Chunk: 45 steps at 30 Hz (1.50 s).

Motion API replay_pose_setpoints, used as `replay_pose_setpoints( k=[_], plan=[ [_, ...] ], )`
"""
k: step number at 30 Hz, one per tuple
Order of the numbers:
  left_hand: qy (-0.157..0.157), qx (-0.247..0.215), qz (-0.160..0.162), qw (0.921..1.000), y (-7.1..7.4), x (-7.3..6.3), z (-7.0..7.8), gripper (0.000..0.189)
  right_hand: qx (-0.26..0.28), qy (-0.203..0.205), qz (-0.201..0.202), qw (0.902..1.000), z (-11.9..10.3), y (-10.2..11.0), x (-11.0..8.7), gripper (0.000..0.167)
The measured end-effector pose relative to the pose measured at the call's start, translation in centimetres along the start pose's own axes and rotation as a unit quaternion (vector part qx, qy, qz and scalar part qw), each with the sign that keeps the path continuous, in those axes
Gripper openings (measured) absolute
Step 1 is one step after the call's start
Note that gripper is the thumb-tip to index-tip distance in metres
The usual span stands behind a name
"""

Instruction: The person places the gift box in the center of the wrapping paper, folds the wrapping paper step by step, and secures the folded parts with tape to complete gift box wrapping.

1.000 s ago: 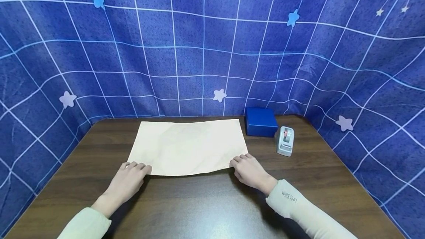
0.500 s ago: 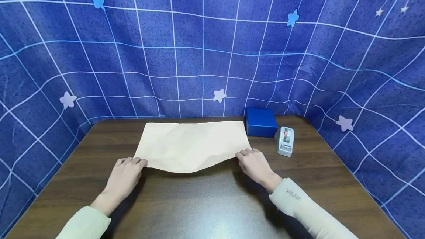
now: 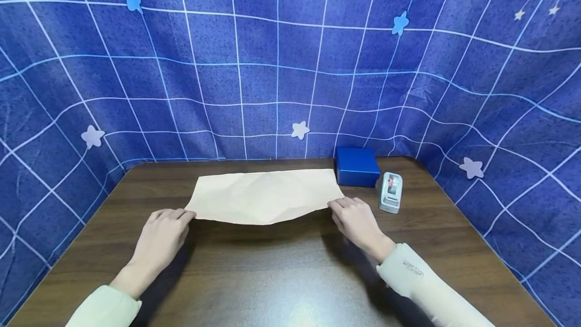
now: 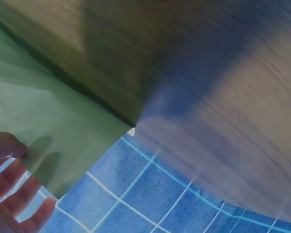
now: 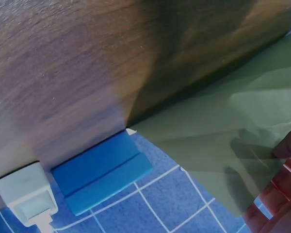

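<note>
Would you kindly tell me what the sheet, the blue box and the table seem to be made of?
Sheet: probably matte paper, as it shows soft creases and a sagging near edge.
Blue box: perhaps coated cardboard, judging by its smooth, slightly glossy faces; plastic is possible.
Table: wood or wood-look laminate, satin, given the brown grain and soft glare.

Left hand (image 3: 160,238) back-up, thumb and fingers pinching the rectangular cream paper sheet (image 3: 265,198) at its near left corner. Right hand (image 3: 356,221) same grip, near right corner — fingers bent. Both forearms (image 3: 431,286) come in from the sheet's near side, angled inward — pale green long sleeves (image 3: 106,306) down to the wrists (image 3: 132,279), dark lettering on the right cuff (image 3: 399,269).
</note>
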<state>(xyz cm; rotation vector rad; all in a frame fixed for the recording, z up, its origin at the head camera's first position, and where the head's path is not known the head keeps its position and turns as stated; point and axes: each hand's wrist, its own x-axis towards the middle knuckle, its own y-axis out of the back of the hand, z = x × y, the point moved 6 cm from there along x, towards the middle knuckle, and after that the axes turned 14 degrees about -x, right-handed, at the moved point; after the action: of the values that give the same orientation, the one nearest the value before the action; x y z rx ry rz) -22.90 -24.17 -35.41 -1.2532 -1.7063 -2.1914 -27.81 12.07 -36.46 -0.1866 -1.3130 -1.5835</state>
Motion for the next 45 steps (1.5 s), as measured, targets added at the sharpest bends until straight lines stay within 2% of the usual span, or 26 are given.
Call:
replay_pose_setpoints(
  k=[9, 15, 19, 28, 36, 45],
  plan=[
    [-0.033, -0.016, 0.028, 0.9989, 1.5, -0.2, 1.0, 0.023, 0.023, 0.016, 0.010, 0.9996, 0.1, 1.8, -0.6, 0.015],
    [-0.044, -0.012, -0.017, 0.9988, 1.1, -0.8, 1.2, 0.025, 0.047, 0.043, 0.006, 0.9980, -0.4, 2.2, -1.5, 0.016],
    [-0.059, -0.011, -0.047, 0.9971, 0.7, -1.4, 1.3, 0.028, 0.070, 0.063, -0.011, 0.9955, -0.8, 2.1, -2.0, 0.013],
    [-0.081, -0.012, -0.113, 0.9902, -0.7, -3.0, 1.4, 0.035, 0.116, 0.134, -0.062, 0.9823, -1.6, 1.3, -3.2, 0.007],
    [-0.063, -0.012, -0.154, 0.9860, -1.5, -3.7, 0.7, 0.033, 0.135, 0.145, -0.109, 0.9742, -1.9, 0.5, -3.9, 0.009],
    [-0.042, -0.016, -0.183, 0.9822, -2.0, -4.2, 0.3, 0.027, 0.138, 0.152, -0.122, 0.9712, -2.1, 0.0, -4.1, 0.015]
  ],
)
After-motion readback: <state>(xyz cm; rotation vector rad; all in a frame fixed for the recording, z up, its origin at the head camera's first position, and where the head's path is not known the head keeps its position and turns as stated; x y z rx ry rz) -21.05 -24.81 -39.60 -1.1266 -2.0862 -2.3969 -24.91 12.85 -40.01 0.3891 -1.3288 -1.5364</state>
